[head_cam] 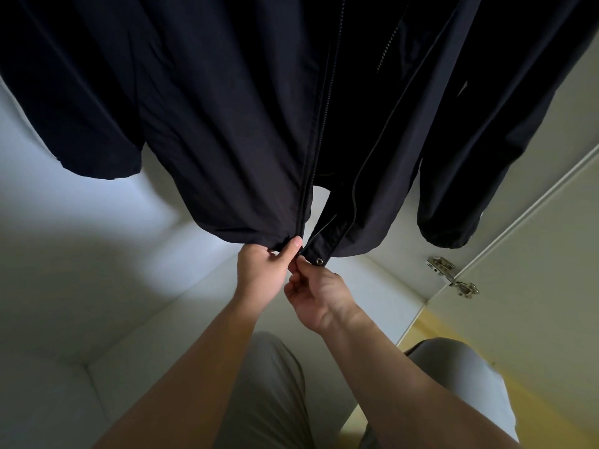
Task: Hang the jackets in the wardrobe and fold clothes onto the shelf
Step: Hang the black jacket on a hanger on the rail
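One dark jacket [227, 140] hangs in the white wardrobe [81, 254] and fills the far upper part of the view; its left sleeve [97, 131] hangs free at the left. The left hand [261, 270] grips the hem of the left front panel, fingers curled under the cloth and thumb pressed on top, just beside the zip [319, 147]. A gap shows between the two front panels just above the hands. The right hand [316, 296], touching the left, pinches the right panel's lower corner at the zip's end between thumb and forefinger; one metal snap [320, 261] sits just right of those fingertips. The right sleeve [470, 173] hangs further right; one metal hinge [440, 264] meets the open door [534, 286]; two grey-trousered legs [269, 384] show near.
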